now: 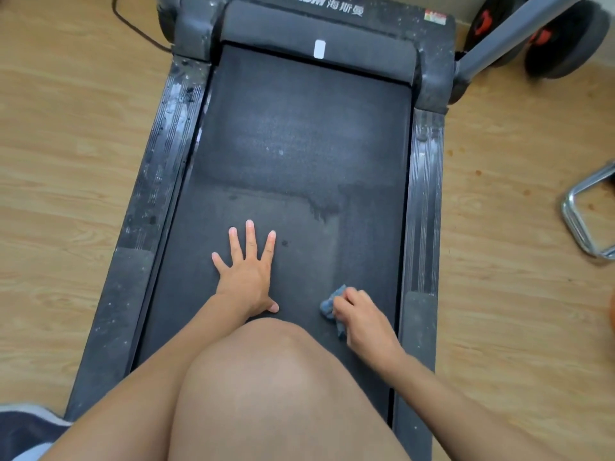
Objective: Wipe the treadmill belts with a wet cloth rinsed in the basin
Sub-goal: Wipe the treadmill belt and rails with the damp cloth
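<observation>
Okay, one dark treadmill belt (299,144), dusty grey farther up and damp-streaked nearer, lies between two speckled side rails (159,181) on a light wood floor (66,161). One blue cloth (329,304) sits on the belt's near right, bunched in the right hand (362,319), whose fingers curl round it. The left hand (248,274) presses flat on the belt, fingers spread.

treadmill hood (332,24): white "HSM" + Chinese characters 海斯曼. red/white sticker (435,18) at hood's right corner, print too blurred to read.
</observation>
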Demonstrator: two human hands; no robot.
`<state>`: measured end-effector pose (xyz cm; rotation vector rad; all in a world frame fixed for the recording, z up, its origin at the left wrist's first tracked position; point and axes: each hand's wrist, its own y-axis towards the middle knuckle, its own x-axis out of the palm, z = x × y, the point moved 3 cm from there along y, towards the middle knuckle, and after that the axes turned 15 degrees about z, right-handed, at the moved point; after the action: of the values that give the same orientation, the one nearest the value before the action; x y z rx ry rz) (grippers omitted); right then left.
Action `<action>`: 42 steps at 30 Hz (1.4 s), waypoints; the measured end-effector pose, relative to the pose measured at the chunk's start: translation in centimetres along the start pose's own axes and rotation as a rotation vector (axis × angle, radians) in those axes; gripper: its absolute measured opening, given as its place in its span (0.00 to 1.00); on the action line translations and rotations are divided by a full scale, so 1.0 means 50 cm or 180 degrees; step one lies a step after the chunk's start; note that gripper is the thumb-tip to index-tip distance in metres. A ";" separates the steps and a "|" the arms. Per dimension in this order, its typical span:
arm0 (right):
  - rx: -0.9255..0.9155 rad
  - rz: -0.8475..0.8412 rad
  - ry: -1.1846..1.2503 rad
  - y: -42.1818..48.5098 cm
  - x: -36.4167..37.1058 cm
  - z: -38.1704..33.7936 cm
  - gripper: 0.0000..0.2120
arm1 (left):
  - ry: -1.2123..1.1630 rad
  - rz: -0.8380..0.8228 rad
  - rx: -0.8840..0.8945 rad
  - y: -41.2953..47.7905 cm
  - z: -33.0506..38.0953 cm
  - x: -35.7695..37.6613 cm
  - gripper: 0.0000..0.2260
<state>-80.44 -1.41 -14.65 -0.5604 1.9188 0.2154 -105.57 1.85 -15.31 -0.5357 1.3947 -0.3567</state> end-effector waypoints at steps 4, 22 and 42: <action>0.0006 0.0280 -0.0183 0.131 -0.028 0.043 0.14 | 0.0061 -0.0054 -0.0055 0.006 0.008 -0.001 0.68; -0.1142 -0.0562 -0.0045 0.079 -0.015 -0.039 0.16 | 0.0221 -0.0006 -0.0029 0.007 0.008 0.003 0.68; -0.0528 -0.0275 -0.0005 0.237 -0.016 -0.063 0.15 | 0.0259 0.0169 -0.0435 -0.042 -0.126 -0.026 0.74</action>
<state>-88.43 7.87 -13.90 -0.7517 1.8813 0.3211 -111.81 -0.09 -13.63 -0.6002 1.5167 -0.2435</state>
